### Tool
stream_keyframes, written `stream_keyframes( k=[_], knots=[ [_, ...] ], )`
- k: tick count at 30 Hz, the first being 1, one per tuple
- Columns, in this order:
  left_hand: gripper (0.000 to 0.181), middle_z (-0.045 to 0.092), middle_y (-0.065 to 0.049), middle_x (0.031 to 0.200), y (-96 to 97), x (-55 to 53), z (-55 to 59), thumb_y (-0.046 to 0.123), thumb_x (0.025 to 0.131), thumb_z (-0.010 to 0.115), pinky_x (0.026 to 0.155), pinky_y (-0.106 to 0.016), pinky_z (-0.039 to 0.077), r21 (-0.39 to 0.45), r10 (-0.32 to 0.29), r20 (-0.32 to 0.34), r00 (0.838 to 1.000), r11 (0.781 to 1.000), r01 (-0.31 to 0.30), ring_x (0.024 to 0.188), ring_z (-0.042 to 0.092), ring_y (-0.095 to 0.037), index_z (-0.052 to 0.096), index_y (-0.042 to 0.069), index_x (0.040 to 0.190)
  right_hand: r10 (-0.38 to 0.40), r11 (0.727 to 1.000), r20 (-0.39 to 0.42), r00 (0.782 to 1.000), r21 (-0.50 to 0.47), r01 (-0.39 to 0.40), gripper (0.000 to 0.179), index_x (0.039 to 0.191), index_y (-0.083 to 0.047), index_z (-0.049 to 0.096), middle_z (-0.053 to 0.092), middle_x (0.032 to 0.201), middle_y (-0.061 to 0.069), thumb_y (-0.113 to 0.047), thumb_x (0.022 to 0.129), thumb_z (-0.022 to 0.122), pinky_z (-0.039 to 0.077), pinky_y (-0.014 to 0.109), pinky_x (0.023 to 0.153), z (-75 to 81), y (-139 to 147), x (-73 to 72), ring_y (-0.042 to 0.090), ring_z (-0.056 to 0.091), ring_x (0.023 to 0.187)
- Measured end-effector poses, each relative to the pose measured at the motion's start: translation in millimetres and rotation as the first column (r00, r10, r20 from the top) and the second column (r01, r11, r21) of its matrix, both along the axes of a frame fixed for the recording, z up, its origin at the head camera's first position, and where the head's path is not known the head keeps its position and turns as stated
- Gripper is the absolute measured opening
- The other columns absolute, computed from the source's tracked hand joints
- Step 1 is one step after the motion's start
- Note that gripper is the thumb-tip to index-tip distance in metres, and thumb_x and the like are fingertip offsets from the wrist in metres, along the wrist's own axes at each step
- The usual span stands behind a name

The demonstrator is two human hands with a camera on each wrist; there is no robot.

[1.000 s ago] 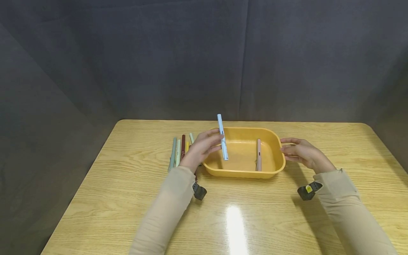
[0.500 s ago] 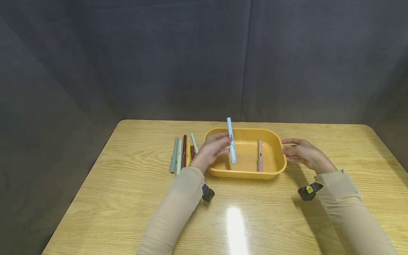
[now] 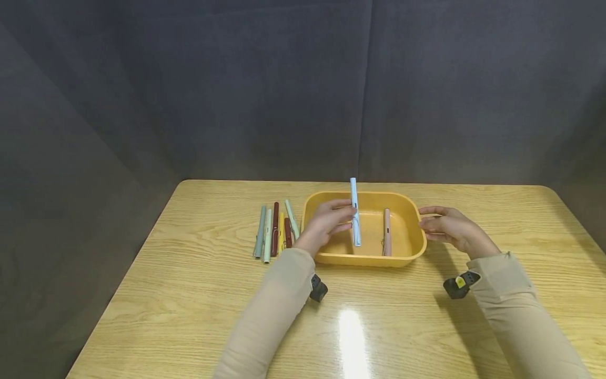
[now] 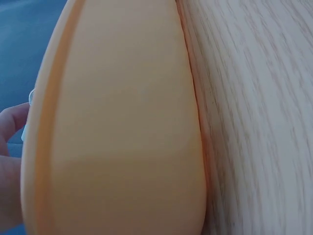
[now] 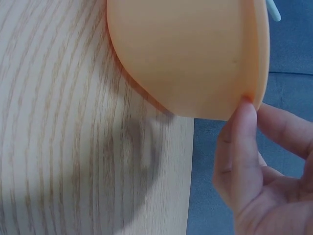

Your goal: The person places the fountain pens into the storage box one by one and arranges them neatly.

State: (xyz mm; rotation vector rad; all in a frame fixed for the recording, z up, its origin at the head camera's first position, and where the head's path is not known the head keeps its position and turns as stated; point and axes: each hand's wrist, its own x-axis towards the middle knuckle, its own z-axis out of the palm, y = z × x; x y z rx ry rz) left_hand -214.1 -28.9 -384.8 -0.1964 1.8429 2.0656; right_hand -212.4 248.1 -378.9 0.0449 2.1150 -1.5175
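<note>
Pinched by my left hand (image 3: 329, 223), a light blue pen (image 3: 355, 213) stands nearly upright over the left half of an orange plastic tub (image 3: 364, 259). In the left wrist view the tub's outer wall (image 4: 122, 107) hides most of that hand; only some fingers show past the rim. Inside the tub a dusty pink pen (image 3: 387, 231) lies lengthwise towards the right. My right hand (image 3: 452, 229) touches the tub's right end from outside. Up close in the right wrist view, its fingertips (image 5: 244, 110) lie right at the rim.
Left of the tub, several pens lie side by side on the wooden table (image 3: 199, 295): a grey-green pen (image 3: 260, 231), pale green ones (image 3: 268, 237), dark red ones (image 3: 275, 229) and a yellow pen (image 3: 281, 231). A dark curtain (image 3: 265, 95) hangs behind the table's far edge.
My left hand has carried the light blue pen rightward, farther over the tub. More of the pens on the left now show from behind that hand. The right hand stays at the tub's end.
</note>
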Motion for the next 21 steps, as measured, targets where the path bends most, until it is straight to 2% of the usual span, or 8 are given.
stream_keyframes(
  k=[5, 13, 21],
  knots=[
    [0.042, 0.061, -0.021, 0.126, 8.8, -1.6, -4.7, 0.006, 0.092, 0.06, 0.092, -0.031, 0.057, 0.006, 0.003, 0.004, 1.0, 1.0, -0.003, 0.116, 0.061, -0.03, 0.054, 0.002, 0.133, 0.002, 1.0, 0.002, 1.0, 0.007, -0.002, 0.061, 0.144, 0.01, 0.021, 0.061, 0.082, -0.018, -0.009, 0.096, 0.052, 0.057, 0.014, 0.074, -0.3, 0, -0.6, -0.004, 0.062, 0.076],
    [0.04, 0.064, -0.019, 0.122, 22.6, -0.7, -10.7, 0.005, 0.09, 0.062, 0.089, -0.032, 0.058, -0.021, 0.019, 0.043, 0.999, 1.0, -0.018, 0.111, 0.064, -0.028, 0.058, 0.004, 0.13, 0.014, 1.0, -0.005, 1.0, -0.002, -0.014, 0.062, 0.144, 0.011, 0.019, 0.061, 0.082, -0.017, -0.007, 0.095, 0.051, 0.057, 0.014, 0.074, -1.3, 0, -0.5, -0.004, 0.061, 0.076],
    [0.039, 0.066, -0.017, 0.119, 31.2, -0.5, -15.7, 0.005, 0.089, 0.062, 0.09, -0.034, 0.058, -0.071, -0.004, 0.062, 0.998, 0.997, 0.008, 0.1, 0.067, -0.023, 0.058, 0.003, 0.128, 0.018, 1.0, 0.002, 1.0, -0.008, -0.018, 0.061, 0.144, 0.011, 0.019, 0.062, 0.083, -0.018, -0.008, 0.096, 0.051, 0.058, 0.014, 0.075, -1.6, 2, -1.5, -0.004, 0.062, 0.077]
  ],
)
